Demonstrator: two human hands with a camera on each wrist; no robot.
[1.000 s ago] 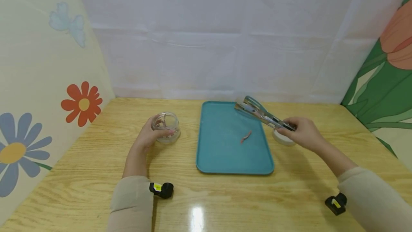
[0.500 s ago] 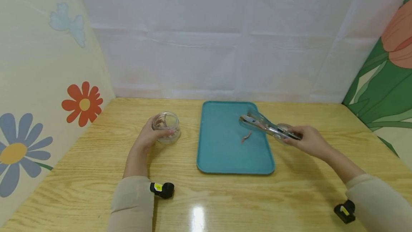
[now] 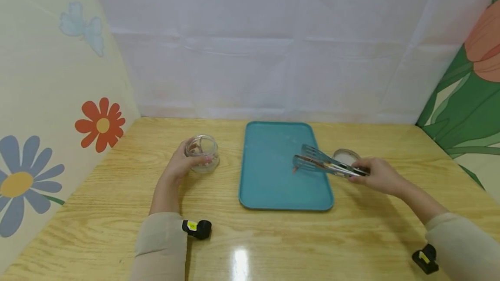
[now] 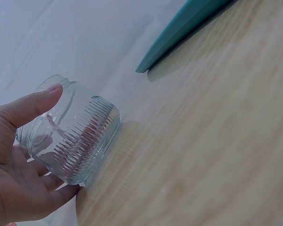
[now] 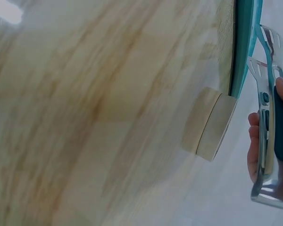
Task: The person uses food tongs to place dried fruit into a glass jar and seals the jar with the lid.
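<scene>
Tongs (image 3: 331,167), metallic, slotted at the heads: gripped near the rear end between thumb and fingers of right hand (image 3: 380,178); slant over the right edge of teal tray (image 3: 269,181), heads spread apart above its right half. Beneath the head closer to the tray's near edge, small reddish stick (image 3: 294,169), largely covered in the head view, with one end exposed; contact with the tongs impossible to tell. On the desk (image 3: 222,229), just beside the tray's right edge and partly behind the tongs, round pale lid-like disc (image 3: 345,155). Between the tray's left edge and the desk's left edge, clear glass jar (image 3: 205,150), upright, clasped by left hand (image 3: 181,163), thumb across the near side by the rim, fingers around the opposite side; lower wall ribbed, reddish pieces (image 4: 87,136) visible inside. Tray placed with far edge close to the desk's far edge. Beige sleeves (image 3: 161,242) on both arms, with small black camera (image 3: 199,229) at each. Beyond the desk's far edge, white cloth (image 3: 273,55); along its left edge, flower-printed panel (image 3: 47,81)
</scene>
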